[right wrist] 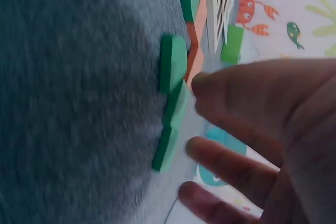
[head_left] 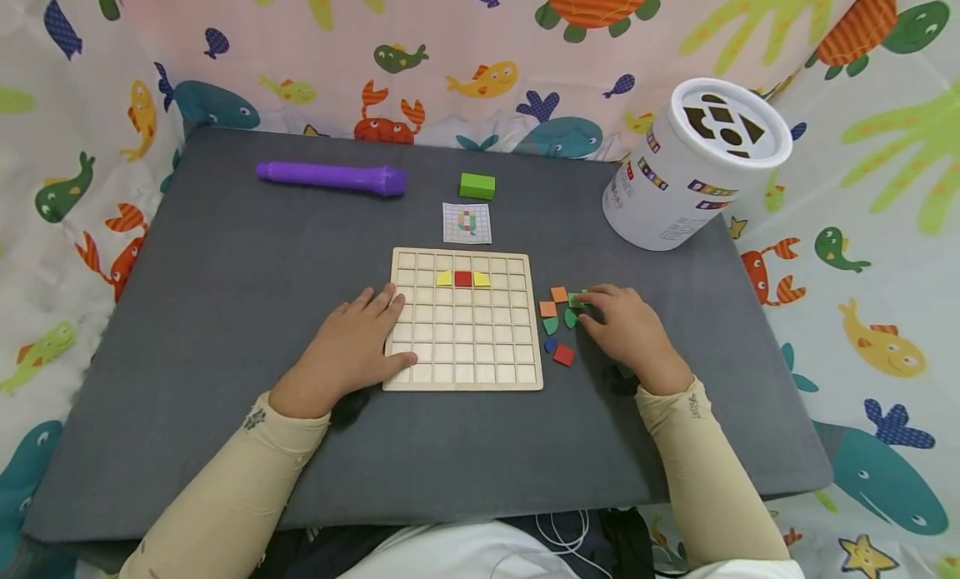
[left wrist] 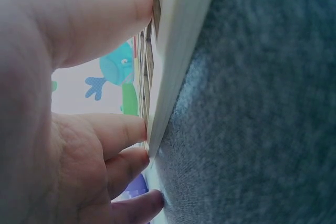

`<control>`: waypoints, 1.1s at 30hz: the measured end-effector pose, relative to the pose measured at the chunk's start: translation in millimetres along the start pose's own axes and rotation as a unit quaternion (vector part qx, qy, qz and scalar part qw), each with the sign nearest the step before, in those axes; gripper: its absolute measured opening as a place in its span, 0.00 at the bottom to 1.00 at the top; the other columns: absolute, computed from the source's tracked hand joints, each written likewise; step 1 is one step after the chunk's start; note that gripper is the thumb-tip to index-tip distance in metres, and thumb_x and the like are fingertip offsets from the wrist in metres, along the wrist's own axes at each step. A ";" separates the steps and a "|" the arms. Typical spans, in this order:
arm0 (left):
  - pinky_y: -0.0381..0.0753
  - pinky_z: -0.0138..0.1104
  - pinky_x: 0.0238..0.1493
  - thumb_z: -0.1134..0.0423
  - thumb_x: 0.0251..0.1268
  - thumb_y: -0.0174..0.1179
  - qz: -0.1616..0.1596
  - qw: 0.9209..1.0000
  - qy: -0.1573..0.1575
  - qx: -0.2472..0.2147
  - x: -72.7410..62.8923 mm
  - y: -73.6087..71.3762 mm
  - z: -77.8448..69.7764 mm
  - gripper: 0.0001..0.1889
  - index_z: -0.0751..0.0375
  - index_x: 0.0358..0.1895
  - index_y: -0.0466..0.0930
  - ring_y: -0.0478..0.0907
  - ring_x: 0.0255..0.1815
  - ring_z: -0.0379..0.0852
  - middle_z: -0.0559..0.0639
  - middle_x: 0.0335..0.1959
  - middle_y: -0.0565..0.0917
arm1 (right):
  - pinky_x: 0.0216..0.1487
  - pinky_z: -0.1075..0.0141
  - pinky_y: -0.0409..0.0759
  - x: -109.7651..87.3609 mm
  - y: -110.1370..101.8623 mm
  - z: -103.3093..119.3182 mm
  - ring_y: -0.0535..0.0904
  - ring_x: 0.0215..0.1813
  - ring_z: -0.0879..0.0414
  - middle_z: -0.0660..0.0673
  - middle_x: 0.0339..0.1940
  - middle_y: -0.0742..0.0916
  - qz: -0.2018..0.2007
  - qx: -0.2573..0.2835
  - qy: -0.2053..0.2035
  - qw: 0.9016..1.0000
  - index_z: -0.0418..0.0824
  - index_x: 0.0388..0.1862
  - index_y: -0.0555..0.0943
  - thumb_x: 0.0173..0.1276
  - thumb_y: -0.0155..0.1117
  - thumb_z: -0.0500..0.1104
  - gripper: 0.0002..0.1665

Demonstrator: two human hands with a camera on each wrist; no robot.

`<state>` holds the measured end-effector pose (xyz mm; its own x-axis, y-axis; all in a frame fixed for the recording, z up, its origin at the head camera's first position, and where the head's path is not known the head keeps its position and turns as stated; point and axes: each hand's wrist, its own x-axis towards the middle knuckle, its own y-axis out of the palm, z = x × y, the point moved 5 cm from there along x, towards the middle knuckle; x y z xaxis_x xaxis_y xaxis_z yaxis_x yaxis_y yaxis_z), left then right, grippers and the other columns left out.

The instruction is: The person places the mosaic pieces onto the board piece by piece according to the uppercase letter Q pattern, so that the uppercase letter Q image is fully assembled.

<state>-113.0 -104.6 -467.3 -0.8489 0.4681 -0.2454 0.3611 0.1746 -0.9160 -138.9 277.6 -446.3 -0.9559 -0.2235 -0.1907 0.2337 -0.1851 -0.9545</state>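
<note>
My left hand (head_left: 348,346) lies with straight fingers on the left edge of a wooden grid board (head_left: 465,333). In the board's second row, a red square tile (head_left: 462,279) sits between two yellow tiles (head_left: 482,280). Right of the board, my right hand (head_left: 630,329) reaches over the loose tiles, its fingertips right at the green tiles (right wrist: 173,64). Its thumb and fingers are apart in the right wrist view, with nothing pinched between them. Close by lie two orange square tiles (head_left: 548,309), a blue tile (head_left: 551,345) partly visible, and a red square tile (head_left: 564,356).
Behind the board lie a small pattern card (head_left: 467,223) and a green block (head_left: 477,186). A purple marker-like stick (head_left: 330,177) rests at the back left. A white tub (head_left: 675,187) with a shape-cut lid stands at the back right of the grey table (head_left: 225,312).
</note>
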 end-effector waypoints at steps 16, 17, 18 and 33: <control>0.56 0.64 0.79 0.34 0.74 0.61 0.008 1.000 -0.006 -0.002 0.8 4.4 2.9 0.51 0.64 0.86 0.53 0.50 0.85 0.69 0.61 0.87 0.52 | 0.39 0.43 0.84 41.6 2.2 33.0 0.86 0.46 0.40 0.43 0.51 0.92 -0.069 -0.026 -0.050 0.996 0.45 0.56 0.93 0.74 0.69 0.38 0.15; 0.55 0.64 0.79 0.34 0.74 0.61 0.008 1.000 -0.007 -0.001 0.9 3.9 2.8 0.51 0.64 0.87 0.53 0.50 0.85 0.69 0.61 0.87 0.52 | 0.40 0.43 0.84 42.4 2.0 32.5 0.86 0.47 0.40 0.43 0.52 0.92 -0.069 -0.024 -0.041 0.997 0.45 0.57 0.92 0.74 0.68 0.37 0.16; 0.55 0.63 0.79 0.34 0.74 0.61 0.008 1.000 -0.008 0.000 0.9 3.7 3.0 0.51 0.63 0.87 0.53 0.50 0.85 0.68 0.61 0.87 0.51 | 0.41 0.42 0.84 42.7 2.0 31.9 0.86 0.49 0.40 0.42 0.53 0.91 -0.066 -0.019 -0.032 0.997 0.45 0.58 0.92 0.74 0.67 0.37 0.17; 0.56 0.65 0.78 0.36 0.74 0.62 0.000 1.000 -0.008 0.001 1.8 3.6 0.1 0.50 0.64 0.86 0.55 0.51 0.85 0.69 0.62 0.87 0.53 | 0.41 0.44 0.82 36.6 10.1 18.3 0.83 0.47 0.40 0.43 0.51 0.92 -0.097 0.001 -0.023 0.995 0.43 0.57 0.91 0.70 0.70 0.34 0.18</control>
<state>-113.3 -103.2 -471.1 -0.8556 0.4535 -0.2497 0.3598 0.1739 -0.9167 -168.2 250.0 -458.7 -0.9737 -0.2277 0.0079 0.0464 -0.2318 -0.9717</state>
